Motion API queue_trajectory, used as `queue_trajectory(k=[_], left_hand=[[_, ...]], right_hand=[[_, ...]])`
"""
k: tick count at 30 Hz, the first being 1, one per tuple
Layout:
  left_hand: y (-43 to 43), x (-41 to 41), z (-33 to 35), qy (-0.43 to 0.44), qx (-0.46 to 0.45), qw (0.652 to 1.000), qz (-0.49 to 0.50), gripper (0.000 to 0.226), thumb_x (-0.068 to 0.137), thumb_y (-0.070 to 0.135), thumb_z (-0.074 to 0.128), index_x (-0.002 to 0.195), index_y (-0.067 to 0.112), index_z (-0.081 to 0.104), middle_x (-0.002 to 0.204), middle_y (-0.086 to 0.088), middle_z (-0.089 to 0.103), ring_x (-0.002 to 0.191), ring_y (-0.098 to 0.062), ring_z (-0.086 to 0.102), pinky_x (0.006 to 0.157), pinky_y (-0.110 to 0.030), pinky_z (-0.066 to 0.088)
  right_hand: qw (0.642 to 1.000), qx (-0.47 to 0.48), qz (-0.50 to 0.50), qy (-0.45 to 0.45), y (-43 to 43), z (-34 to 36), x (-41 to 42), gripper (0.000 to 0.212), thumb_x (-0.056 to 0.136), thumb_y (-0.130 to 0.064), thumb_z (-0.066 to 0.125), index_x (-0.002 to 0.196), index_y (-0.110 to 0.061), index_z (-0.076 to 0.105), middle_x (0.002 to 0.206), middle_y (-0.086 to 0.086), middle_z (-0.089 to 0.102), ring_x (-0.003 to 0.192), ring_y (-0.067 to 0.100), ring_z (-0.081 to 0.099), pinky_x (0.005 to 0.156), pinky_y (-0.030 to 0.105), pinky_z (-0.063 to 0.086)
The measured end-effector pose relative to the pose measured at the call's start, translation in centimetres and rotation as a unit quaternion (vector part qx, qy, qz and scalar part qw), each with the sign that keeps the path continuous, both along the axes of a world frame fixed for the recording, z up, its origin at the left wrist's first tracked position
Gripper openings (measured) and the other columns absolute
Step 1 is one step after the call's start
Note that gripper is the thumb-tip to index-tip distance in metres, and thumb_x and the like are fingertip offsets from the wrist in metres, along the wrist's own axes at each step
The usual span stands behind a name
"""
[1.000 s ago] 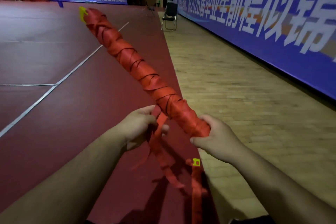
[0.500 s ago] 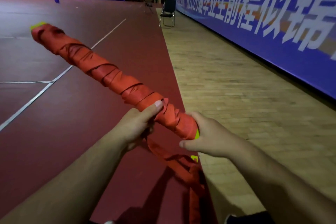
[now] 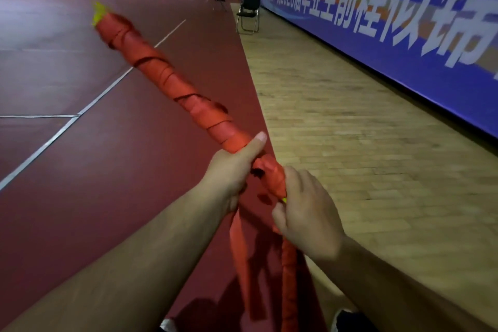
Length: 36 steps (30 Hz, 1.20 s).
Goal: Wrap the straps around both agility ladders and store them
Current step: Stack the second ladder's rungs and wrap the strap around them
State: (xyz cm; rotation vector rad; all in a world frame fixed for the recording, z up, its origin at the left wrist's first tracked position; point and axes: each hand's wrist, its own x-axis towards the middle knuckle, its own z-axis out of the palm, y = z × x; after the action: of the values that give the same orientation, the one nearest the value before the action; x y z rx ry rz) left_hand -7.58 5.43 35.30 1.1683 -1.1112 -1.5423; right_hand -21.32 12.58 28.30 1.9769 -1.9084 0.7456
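The agility ladder (image 3: pixel 172 83) slants up-left from both hands, left hand (image 3: pixel 231 172) ahead of right hand (image 3: pixel 307 213).

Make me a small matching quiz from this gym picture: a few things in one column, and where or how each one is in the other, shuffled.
Things:
1. wrapped ladder bundle
2. loose strap
3. folding chair
4. blue banner

Places or states:
a. stands far off, at the edge of the wooden floor
b. hangs down below the hands
c. gripped by the left hand and right hand, pointing up and to the left
d. runs along the right side, with white characters

Pairs: 1-c, 2-b, 3-a, 4-d
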Motion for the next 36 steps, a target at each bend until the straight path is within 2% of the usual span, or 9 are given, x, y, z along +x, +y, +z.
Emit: queue_trajectory(k=[3, 6, 8, 15, 20, 24, 27, 32, 36], left_hand=[[-0.7, 0.8, -0.8, 0.024, 0.005, 1.0, -0.02, 0.019, 0.079, 0.027, 0.078, 0.077, 0.015, 0.064, 0.063, -0.004, 0.059, 0.053, -0.019, 0.053, 0.053, -0.022, 0.043], [-1.1, 2.9, -1.1, 0.084, -0.031, 0.984, -0.157, 0.039, 0.074, 0.015, 0.077, 0.111, 0.017, 0.066, 0.095, -0.006, 0.072, 0.089, -0.024, 0.067, 0.084, -0.041, 0.056], [-0.8, 3.7, -0.6, 0.093, -0.056, 0.963, -0.245, 0.047, 0.078, 0.011, 0.067, 0.124, 0.017, 0.06, 0.096, -0.004, 0.073, 0.09, -0.019, 0.07, 0.077, -0.035, 0.059], [0.1, 1.5, -0.2, 0.059, -0.04, 0.984, -0.161, 0.029, 0.085, 0.028, 0.069, 0.113, 0.023, 0.063, 0.091, 0.009, 0.071, 0.082, -0.007, 0.064, 0.077, -0.034, 0.045], [0.6, -1.5, -0.4, 0.179, -0.005, 0.984, 0.011, 0.016, 0.089, 0.006, 0.066, 0.081, 0.015, 0.056, 0.066, -0.004, 0.057, 0.059, -0.018, 0.059, 0.056, -0.028, 0.053], [-0.5, 1.2, -0.8, 0.243, -0.024, 0.964, -0.104, 0.042, 0.082, -0.015, 0.053, 0.112, 0.013, 0.06, 0.092, -0.008, 0.07, 0.082, -0.021, 0.069, 0.076, -0.031, 0.06], [-0.5, 2.7, -0.8, 0.244, -0.048, 0.948, -0.197, 0.055, 0.076, -0.012, 0.059, 0.125, 0.013, 0.057, 0.11, -0.011, 0.071, 0.101, -0.025, 0.069, 0.084, -0.036, 0.059], [1.2, 0.5, -0.5, 0.226, -0.048, 0.972, -0.046, 0.023, 0.089, 0.013, 0.068, 0.107, 0.007, 0.055, 0.076, -0.005, 0.069, 0.067, -0.017, 0.066, 0.06, -0.027, 0.056], [1.2, 0.2, -2.2, 0.064, -0.058, 0.985, 0.146, 0.073, 0.063, 0.05, 0.087, 0.116, 0.014, 0.052, 0.087, -0.005, 0.064, 0.073, -0.022, 0.064, 0.065, -0.041, 0.055]], right_hand=[[0.965, 0.097, 0.081, -0.23, -0.2, 1.7, -1.4, 0.073, 0.072, -0.036, 0.073, 0.138, -0.023, 0.045, 0.12, -0.006, 0.058, 0.105, 0.009, 0.059, 0.093, 0.022, 0.046], [0.804, 0.31, 0.179, -0.475, -1.1, 4.0, -3.4, 0.068, 0.065, -0.034, 0.084, 0.125, -0.018, 0.057, 0.108, 0.002, 0.072, 0.092, 0.015, 0.069, 0.086, 0.035, 0.057], [0.702, 0.407, 0.239, -0.533, -1.0, 4.3, -3.5, 0.043, 0.072, -0.019, 0.079, 0.108, -0.005, 0.061, 0.089, 0.011, 0.073, 0.073, 0.022, 0.069, 0.067, 0.034, 0.057], [0.969, 0.036, -0.041, -0.241, -0.8, 1.2, 0.0, 0.047, 0.08, -0.029, 0.075, 0.122, -0.023, 0.055, 0.097, -0.003, 0.069, 0.086, 0.021, 0.064, 0.069, 0.029, 0.041], [0.981, 0.057, 0.033, -0.184, -0.1, -1.0, 2.0, 0.076, 0.072, -0.027, 0.067, 0.141, -0.01, 0.04, 0.122, 0.008, 0.057, 0.112, 0.025, 0.056, 0.096, 0.035, 0.047], [0.863, 0.231, 0.113, -0.435, -1.1, 1.8, -0.8, 0.069, 0.066, -0.037, 0.077, 0.129, -0.026, 0.052, 0.108, -0.008, 0.069, 0.089, 0.005, 0.067, 0.08, 0.023, 0.051], [0.788, 0.348, 0.166, -0.48, -0.9, 2.2, -1.1, 0.019, 0.082, -0.021, 0.079, 0.092, -0.017, 0.064, 0.075, -0.003, 0.07, 0.06, 0.014, 0.066, 0.058, 0.029, 0.052], [0.931, 0.119, -0.032, -0.344, 0.5, 0.6, 3.7, 0.03, 0.084, -0.039, 0.072, 0.104, -0.022, 0.057, 0.09, 0.003, 0.071, 0.083, 0.028, 0.068, 0.071, 0.04, 0.054], [0.951, 0.187, -0.047, -0.242, 2.1, -0.6, 6.9, 0.048, 0.094, -0.032, 0.058, 0.135, -0.02, 0.036, 0.123, 0.005, 0.059, 0.114, 0.029, 0.059, 0.09, 0.039, 0.048]])
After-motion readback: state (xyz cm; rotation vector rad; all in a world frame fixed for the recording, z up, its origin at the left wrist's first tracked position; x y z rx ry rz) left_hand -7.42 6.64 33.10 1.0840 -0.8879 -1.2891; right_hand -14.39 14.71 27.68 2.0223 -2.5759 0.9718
